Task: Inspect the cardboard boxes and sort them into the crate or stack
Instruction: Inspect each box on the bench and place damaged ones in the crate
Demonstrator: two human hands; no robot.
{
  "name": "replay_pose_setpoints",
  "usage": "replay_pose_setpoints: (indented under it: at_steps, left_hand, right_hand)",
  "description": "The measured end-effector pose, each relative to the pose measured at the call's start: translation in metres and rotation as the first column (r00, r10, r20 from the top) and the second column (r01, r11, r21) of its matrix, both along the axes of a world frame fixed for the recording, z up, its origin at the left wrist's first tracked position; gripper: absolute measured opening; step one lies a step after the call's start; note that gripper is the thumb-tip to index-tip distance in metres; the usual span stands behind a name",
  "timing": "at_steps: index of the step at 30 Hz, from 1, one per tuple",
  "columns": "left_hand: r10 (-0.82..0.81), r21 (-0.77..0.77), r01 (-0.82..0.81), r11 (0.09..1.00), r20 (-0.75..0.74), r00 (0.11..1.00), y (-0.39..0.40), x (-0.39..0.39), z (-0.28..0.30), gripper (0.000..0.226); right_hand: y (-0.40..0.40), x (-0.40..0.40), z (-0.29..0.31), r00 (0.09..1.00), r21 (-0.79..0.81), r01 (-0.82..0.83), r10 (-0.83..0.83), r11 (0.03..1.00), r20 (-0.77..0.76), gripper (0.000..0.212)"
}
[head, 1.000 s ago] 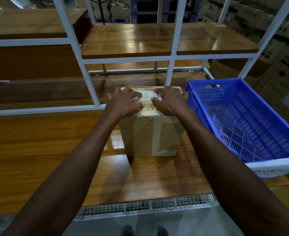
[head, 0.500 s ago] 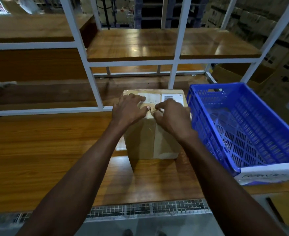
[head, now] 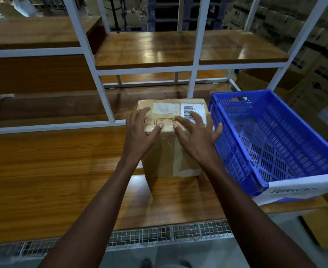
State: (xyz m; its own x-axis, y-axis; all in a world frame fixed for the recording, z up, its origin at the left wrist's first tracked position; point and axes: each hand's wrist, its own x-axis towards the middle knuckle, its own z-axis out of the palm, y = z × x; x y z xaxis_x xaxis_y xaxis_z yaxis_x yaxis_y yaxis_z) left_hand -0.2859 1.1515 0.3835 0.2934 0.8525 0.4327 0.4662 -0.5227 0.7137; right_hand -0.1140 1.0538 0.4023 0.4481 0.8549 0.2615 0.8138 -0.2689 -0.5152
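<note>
A wooden bench runs across the scene, with a wire-mesh strip along its near edge. Behind it stands a white frame carrying wooden shelves; one upright of the frame rises just behind and left of the box. A blue crate sits on the bench's right end, its slotted left wall just beside the box; a white label crosses its near end. Stacked cartons fill the dim background at right, and two shoe tips show at the bottom edge.

The box stands upright on the bench, between the frame and the person, left of the crate. It is plain brown cardboard with clear tape down the middle of its near face. Its top bears a white patch, a barcode label toward the right, and a row of printed handling symbols near the front edge.

The left hand lies with fingers spread at the box's front left top edge, thumb on the top. The right hand is likewise splayed, fingers straight, over the front right top corner and the barcode label. Neither hand grasps anything.
</note>
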Motion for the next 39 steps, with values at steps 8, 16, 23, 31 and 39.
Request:
replay_pose_setpoints:
  at_steps: [8, 16, 23, 31, 39]
  left_hand:
    - [0.082, -0.434, 0.052, 0.899, 0.284, 0.955, -0.019, -0.021, -0.030, 0.089]
    - [0.055, -0.597, 0.135, 0.791, 0.289, 0.956, -0.035, -0.026, -0.055, 0.067]
    - [0.102, -0.568, 0.115, 0.815, 0.337, 0.936, -0.037, -0.023, -0.053, 0.063]
    - [0.099, -0.367, 0.008, 0.930, 0.272, 0.957, -0.027, -0.030, -0.023, 0.073]
    - [-0.154, -0.273, 0.131, 0.953, -0.065, 0.986, 0.000, -0.038, 0.001, 0.083]
  right_hand:
    - [-0.006, -0.008, -0.018, 0.966, 0.146, 0.136, -0.098, 0.980, -0.241, 0.052]
    - [-0.007, -0.001, -0.010, 0.967, 0.111, 0.102, -0.072, 0.989, -0.246, 0.054]
    - [-0.005, 0.005, -0.013, 0.941, 0.169, 0.079, -0.017, 0.982, -0.337, 0.052]
    - [-0.009, 0.015, -0.012, 0.854, 0.239, 0.115, 0.027, 0.964, -0.519, 0.068]
    - [-0.016, 0.038, -0.070, 0.392, 0.130, 0.200, 0.042, 0.971, -0.919, 0.077]
